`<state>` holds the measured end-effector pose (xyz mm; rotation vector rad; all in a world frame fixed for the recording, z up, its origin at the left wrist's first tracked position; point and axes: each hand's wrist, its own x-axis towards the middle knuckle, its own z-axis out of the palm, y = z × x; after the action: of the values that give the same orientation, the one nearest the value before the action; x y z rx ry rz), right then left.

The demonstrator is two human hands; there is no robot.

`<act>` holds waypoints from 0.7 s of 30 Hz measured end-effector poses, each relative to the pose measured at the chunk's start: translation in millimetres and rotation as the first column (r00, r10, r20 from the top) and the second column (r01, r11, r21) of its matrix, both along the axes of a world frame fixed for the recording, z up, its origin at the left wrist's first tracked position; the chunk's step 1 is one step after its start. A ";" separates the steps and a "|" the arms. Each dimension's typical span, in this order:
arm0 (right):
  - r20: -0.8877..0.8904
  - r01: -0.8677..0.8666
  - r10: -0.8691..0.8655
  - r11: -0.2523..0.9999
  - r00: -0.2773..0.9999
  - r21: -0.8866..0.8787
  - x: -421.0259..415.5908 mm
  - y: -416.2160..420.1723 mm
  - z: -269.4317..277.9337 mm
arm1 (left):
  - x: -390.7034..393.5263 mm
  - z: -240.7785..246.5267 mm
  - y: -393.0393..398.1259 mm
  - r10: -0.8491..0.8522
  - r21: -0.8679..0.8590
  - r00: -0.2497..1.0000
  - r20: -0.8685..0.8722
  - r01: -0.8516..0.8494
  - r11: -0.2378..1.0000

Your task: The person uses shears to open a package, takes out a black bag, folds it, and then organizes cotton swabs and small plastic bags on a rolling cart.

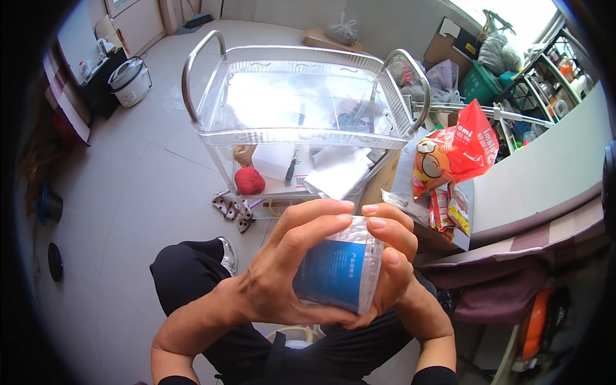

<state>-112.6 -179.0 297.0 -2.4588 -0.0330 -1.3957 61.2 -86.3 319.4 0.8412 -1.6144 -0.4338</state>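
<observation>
Both hands hold a small packet in clear plastic (pixel 332 274) above my lap. A blue printed sheet with writing shows through its near face, and crinkled clear wrap covers the top and right edge. My left hand (pixel 269 272) wraps the left side, fingers over the top and thumb along the bottom. On the right end, my right hand (pixel 397 262) presses with its fingertips, and its palm is partly hidden behind the packet. Beyond the hands stands a clear plastic trolley (pixel 308 137) with curved metal handles.
On the trolley's lower shelf lie a red yarn ball (pixel 250 181), white papers (pixel 339 171) and a black-handled tool (pixel 291 166). To the right, a red printed plastic bag (pixel 457 149) stands beside snack packets (pixel 447 209). A rice cooker (pixel 129 82) sits at the far left.
</observation>
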 end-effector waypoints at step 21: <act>-0.004 -0.058 0.058 0.997 0.998 0.057 1.7 -3.9 -0.8 | 9.9 -3.4 0.4 -0.015 0.074 0.988 0.153 0.004 0.997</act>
<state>-110.9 -182.8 296.2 -2.3957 -0.0623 -1.3473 71.1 -85.9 315.9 0.9413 -1.7537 -0.4464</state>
